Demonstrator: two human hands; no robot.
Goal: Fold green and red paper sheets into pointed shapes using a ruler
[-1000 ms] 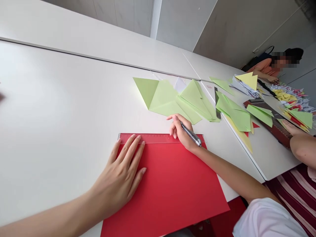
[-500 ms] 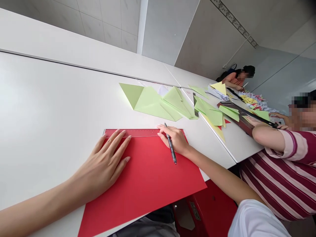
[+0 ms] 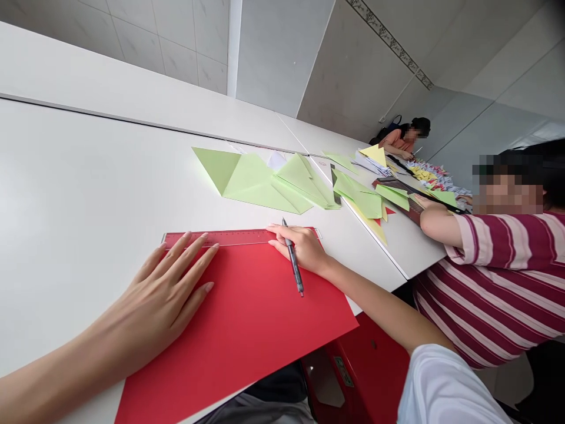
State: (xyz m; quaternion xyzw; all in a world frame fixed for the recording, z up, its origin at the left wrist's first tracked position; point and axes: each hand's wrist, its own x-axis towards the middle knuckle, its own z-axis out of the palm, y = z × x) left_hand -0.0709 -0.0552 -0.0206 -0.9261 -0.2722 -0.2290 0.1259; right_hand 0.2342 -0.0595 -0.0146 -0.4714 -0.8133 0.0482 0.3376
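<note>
A sheet of red paper (image 3: 247, 312) lies on the white table in front of me. Along its far edge runs a clear ruler (image 3: 241, 237). My left hand (image 3: 176, 288) lies flat with fingers spread, its fingertips resting on the ruler's left part and the paper. At the ruler's right part, my right hand (image 3: 304, 247) has its fingers bent, with a dark pen (image 3: 293, 262) between them. The pen's top points away from me, its other end toward me. Fingertips of that hand touch the ruler.
Folded light green papers (image 3: 260, 182) lie beyond the ruler. More green papers (image 3: 359, 194) and a brown paper trimmer (image 3: 412, 206) are to the right. A co-worker in a striped shirt (image 3: 485, 282) sits close on my right; another person (image 3: 399, 141) is farther back.
The view has turned slightly right, so everything sits farther left. My hands keep their places on the ruler and paper. The neighbouring co-worker's head has come further into view.
</note>
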